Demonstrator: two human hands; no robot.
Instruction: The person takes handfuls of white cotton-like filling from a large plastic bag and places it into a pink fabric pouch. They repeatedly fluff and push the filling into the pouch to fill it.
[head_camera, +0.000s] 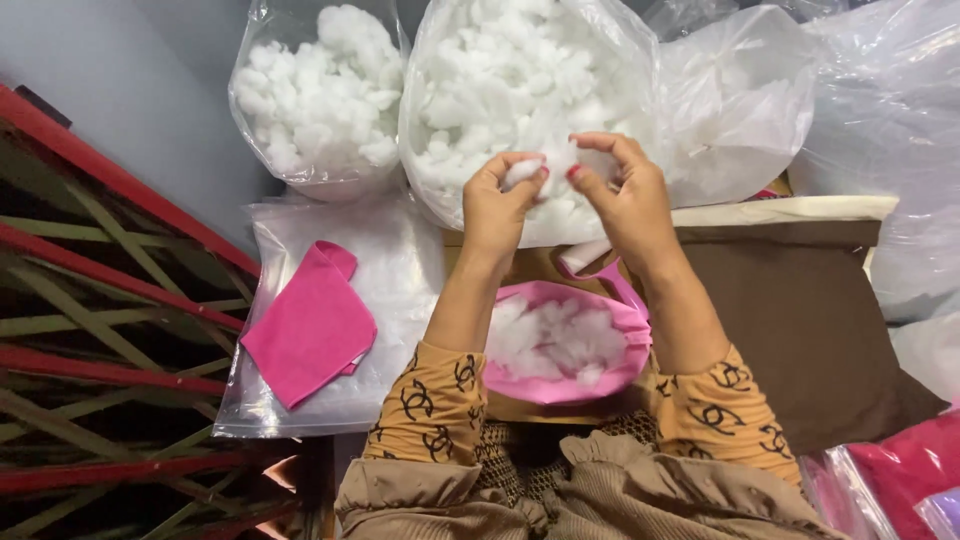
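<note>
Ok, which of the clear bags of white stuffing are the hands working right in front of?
The big middle bag, directly behind both hands. The smaller bag of stuffing sits off to its left, away from them.

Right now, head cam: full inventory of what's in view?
stuffing tuft: 1, white, pinched between both hands
pink fabric case: 1, pink, open in the lap, part filled with white stuffing
open stuffing bags: 2, clear with white fill, top left and top centre
folded pink cloth: 1, pink, on a flat clear bag at left
flat clear bag: 1, clear, left of the lap
brown cushion: 1, brown, right
clear bags: several, top right
red frame: red bars, far left
left hand: 1, on the tuft
right hand: 1, on the tuft
</note>
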